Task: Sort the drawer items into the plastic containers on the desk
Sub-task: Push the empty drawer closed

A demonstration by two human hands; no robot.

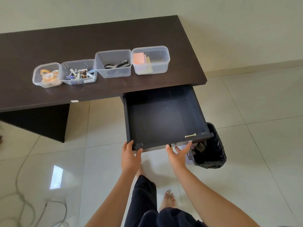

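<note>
On the dark brown wooden desk (pixel 98 41) four clear plastic containers stand in a row. Farthest left, the small square tub (pixel 47 75) holds rolls of tape; touching it, the second tub (pixel 79 72) holds batteries; the taller third tub (pixel 113 63) holds scissors; and the fourth tub (pixel 150 60) holds pink and yellow sticky-note pads. Below the desk's right part, the dark pulled-out drawer (pixel 164 118) stands open with its bare bottom showing and a small metal handle (pixel 190 135) on its front edge. The left hand (pixel 131 155) has its fingers straight and loosely spread, the fingertips touching the drawer's front edge near its left corner. The right hand (pixel 177 154) is likewise spread, its fingers reaching up to the front edge near the handle; neither hand holds anything. Just right of the drawer stands a waste bin lined with a black bag (pixel 209 149) on the pale tiled floor (pixel 262 145).
</note>
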